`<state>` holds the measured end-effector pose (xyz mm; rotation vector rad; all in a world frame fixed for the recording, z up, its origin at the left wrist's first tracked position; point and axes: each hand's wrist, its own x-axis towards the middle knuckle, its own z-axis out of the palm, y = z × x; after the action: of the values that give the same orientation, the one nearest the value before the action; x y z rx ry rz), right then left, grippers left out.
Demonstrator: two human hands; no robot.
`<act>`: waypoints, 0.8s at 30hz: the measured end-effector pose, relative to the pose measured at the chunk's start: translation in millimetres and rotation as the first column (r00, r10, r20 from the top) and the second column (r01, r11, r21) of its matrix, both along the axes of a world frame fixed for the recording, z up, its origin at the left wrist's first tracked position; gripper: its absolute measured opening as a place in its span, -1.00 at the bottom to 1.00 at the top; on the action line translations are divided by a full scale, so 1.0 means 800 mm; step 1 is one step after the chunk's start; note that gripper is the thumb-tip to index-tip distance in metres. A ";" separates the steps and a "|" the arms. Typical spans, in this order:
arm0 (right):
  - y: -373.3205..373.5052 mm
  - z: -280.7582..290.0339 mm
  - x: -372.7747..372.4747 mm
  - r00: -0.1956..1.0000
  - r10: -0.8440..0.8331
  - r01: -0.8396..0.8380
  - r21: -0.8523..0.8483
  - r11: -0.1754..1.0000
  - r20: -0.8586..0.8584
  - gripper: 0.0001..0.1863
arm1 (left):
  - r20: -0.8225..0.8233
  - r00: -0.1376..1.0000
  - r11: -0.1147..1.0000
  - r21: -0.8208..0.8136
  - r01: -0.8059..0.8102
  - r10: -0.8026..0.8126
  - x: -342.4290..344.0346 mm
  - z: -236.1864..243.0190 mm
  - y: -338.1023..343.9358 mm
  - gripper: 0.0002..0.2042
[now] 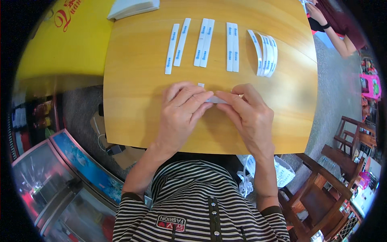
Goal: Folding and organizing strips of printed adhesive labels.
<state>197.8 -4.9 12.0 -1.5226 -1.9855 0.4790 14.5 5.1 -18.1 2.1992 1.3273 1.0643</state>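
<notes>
A white paper-like strip (217, 100) is pinched between my two hands over the near middle of the wooden table. My left hand (180, 108) grips its left end between thumb and fingers. The thumb and forefinger of my right hand (250, 112) hold the other end, with the fingertips of both hands close together. Just above my left fingers shows a small white tab (200, 84); whether it belongs to the held strip is hidden. Beyond my hands lie white strips with blue print: two slanted ones (172, 48), a tilted pair (200, 42) and an upright pair (232, 46).
Several curved strips (267, 55) fan out at the right of the wooden table (282, 109). A white stack (135, 7) sits at the far left edge, beside a yellow surface (76, 44). Wooden chairs (318, 193) stand at lower right. Another person's arm (336, 38) shows at far right.
</notes>
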 end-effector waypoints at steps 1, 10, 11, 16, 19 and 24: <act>0.000 -0.001 0.001 1.000 0.009 -0.009 0.005 1.000 -0.017 -0.73 | -0.006 1.000 1.000 0.000 -0.011 0.011 0.001 0.000 0.000 -0.69; -0.008 0.001 0.028 0.991 -0.048 0.040 -0.064 0.997 -0.123 -0.74 | -0.024 1.000 1.000 0.001 -0.018 0.018 0.002 0.003 0.001 -0.72; -0.009 0.001 0.031 0.991 -0.053 0.046 -0.064 0.997 -0.122 -0.74 | -0.020 1.000 1.000 0.000 -0.018 0.018 0.003 0.003 0.002 -0.72; -0.007 0.001 0.038 0.985 -0.048 0.042 -0.041 0.998 -0.168 -0.74 | -0.012 1.000 0.999 -0.024 -0.022 0.022 0.004 0.010 0.002 -0.75; -0.008 -0.002 0.042 0.985 -0.085 0.076 -0.064 0.995 -0.152 -0.73 | -0.018 1.000 0.998 -0.057 -0.022 0.021 0.007 0.014 0.003 -0.77; -0.007 -0.013 0.049 0.984 -0.051 0.043 -0.051 0.998 -0.170 -0.73 | -0.009 1.000 0.995 -0.094 -0.015 0.014 0.007 0.015 0.002 -0.77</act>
<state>237.0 -10.4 1.8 -1.4999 -1.8148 0.6196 20.1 6.3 -5.8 2.1307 1.3705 0.9788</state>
